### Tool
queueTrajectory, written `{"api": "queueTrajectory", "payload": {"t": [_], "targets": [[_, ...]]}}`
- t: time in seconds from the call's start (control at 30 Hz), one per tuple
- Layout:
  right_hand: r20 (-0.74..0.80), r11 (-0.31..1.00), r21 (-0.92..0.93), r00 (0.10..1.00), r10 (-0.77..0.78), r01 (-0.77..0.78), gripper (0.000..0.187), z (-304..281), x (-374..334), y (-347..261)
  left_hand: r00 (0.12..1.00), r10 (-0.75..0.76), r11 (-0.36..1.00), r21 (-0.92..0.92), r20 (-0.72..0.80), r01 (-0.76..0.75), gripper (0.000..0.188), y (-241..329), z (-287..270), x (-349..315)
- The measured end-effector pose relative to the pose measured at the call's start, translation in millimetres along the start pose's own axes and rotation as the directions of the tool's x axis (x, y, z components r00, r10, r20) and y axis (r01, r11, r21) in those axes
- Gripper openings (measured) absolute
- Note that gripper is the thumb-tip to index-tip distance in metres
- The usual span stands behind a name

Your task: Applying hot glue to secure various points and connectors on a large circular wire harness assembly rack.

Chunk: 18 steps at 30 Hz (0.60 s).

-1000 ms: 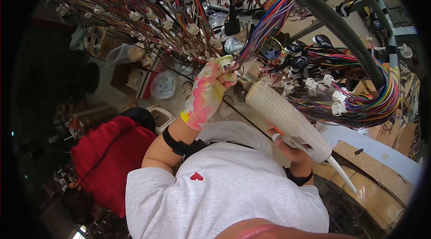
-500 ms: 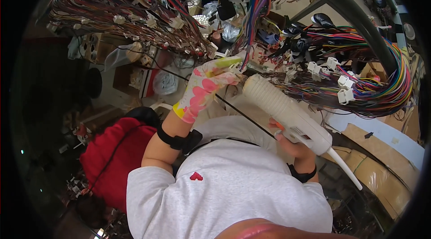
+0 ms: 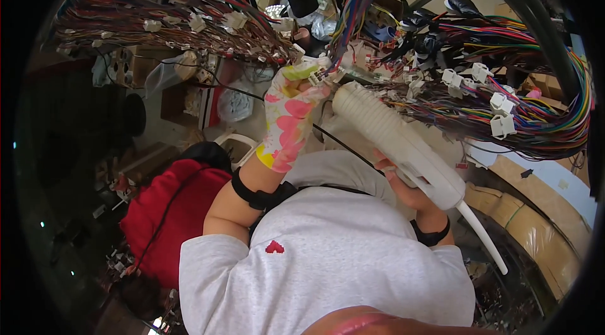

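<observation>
My left hand (image 3: 295,97), in a white glove with pink and yellow patches, is closed on a small white wire connector (image 3: 319,76). Blue, purple and red wires (image 3: 360,11) run up from this connector. My right hand (image 3: 408,189) is wrapped round the handle of a white hot glue gun (image 3: 398,136) with a ribbed front. The gun's front end lies just right of my left fingertips, and its tip is hard to make out. From the back of the gun a white glue stick (image 3: 484,239) sticks out, pointing down to the right.
Thick bundles of coloured wires with white connectors hang at upper left (image 3: 170,26) and right (image 3: 479,111). A dark curved bar (image 3: 526,14) arches at upper right. A black cord (image 3: 343,144) crosses before my waist. Cardboard (image 3: 523,225) lies at right, a red cloth-like thing (image 3: 167,215) at left.
My left hand has turned more upright, its fingers curling in with the connector. The glue gun has shifted slightly up and left, and the orange trigger area is now hidden.
</observation>
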State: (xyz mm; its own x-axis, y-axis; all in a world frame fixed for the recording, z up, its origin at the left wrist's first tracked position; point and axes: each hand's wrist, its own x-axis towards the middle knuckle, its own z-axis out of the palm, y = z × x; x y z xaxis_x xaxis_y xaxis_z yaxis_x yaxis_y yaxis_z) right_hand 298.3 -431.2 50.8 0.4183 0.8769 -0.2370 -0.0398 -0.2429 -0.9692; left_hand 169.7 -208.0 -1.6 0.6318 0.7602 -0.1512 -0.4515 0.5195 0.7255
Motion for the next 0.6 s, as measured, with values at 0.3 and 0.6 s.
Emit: {"api": "queueTrajectory", "payload": {"t": [0.3,0.6], "targets": [[0.094,0.996,0.083,0.995,0.015,-0.023,0.049,-6,3,15,0.998,0.040,0.999,0.012,-0.054,-0.039,0.035,0,11,0],[0.123,0.964,-0.199,0.980,-0.154,0.176,0.043,-5,11,0,0.998,0.038,0.993,0.116,-0.044,-0.033,0.039,-6,-1,-1]]}}
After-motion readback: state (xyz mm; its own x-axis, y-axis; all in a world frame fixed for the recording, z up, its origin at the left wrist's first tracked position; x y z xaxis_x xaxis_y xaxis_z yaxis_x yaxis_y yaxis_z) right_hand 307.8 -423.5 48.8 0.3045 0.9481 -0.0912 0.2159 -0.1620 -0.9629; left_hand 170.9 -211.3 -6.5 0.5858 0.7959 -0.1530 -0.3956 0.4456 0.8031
